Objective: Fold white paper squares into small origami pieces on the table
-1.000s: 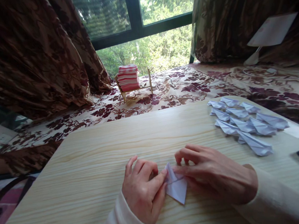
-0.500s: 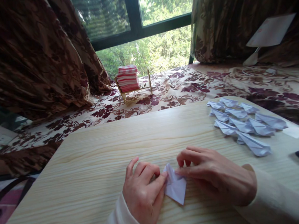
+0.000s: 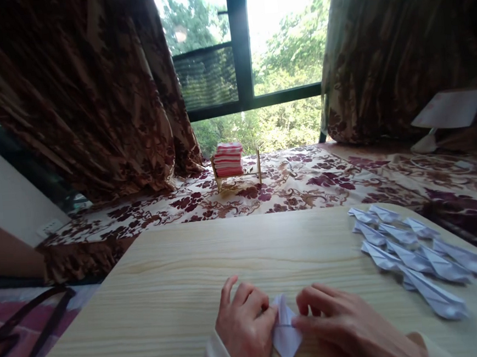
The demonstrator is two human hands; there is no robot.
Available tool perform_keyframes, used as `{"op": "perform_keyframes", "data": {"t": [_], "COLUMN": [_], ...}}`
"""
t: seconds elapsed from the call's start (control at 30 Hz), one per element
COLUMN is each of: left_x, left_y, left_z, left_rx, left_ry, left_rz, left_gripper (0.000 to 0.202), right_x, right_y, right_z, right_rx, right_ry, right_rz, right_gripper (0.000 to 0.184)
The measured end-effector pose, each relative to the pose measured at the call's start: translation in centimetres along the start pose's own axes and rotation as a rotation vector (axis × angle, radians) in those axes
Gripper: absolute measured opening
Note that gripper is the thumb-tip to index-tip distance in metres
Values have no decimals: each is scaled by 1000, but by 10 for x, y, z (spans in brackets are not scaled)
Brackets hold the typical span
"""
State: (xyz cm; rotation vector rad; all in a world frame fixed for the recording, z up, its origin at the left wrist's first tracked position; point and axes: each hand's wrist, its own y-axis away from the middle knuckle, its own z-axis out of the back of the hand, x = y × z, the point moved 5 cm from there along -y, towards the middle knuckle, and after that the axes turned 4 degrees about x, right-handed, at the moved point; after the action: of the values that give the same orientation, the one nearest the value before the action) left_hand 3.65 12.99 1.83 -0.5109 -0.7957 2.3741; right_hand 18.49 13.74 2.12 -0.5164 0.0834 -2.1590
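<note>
Looked like a creasing step; left hand (image 3: 246,332) and right hand (image 3: 350,335) each pinched, fingertips closed, the small folded paper (image 3: 284,337) lying on the wooden table (image 3: 181,293) near its front edge; similar folded pieces (image 3: 413,255) lay well right; next move probably needed firm, aligned fingertip pressure.

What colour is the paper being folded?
The paper is pale lavender-white; the head view shows it.

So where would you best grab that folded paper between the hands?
Probably the two side edges of the folded paper, pinched from left and right, as the left hand and right hand do: it lies nearly flat, tapering to a point.
</note>
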Motion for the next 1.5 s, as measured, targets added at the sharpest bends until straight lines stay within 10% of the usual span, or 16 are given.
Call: {"op": "perform_keyframes", "data": {"t": [0.17,1.23,1.5], "left_x": [2,-13,-14], "left_y": [0,-2,1], "left_z": [-3,-1,3], "left_rx": [133,-74,49], "left_ry": [39,-32,-2], "left_rz": [85,-25,29], "left_gripper": [8,33,25], "right_x": [-3,1,-5], "right_y": [-3,-18,-8], "right_z": [-7,2,7], "right_rx": [2,-111,-131], "right_ry": [107,15,-75], "right_rz": [-37,14,-106], "right_gripper": [27,19,17]}}
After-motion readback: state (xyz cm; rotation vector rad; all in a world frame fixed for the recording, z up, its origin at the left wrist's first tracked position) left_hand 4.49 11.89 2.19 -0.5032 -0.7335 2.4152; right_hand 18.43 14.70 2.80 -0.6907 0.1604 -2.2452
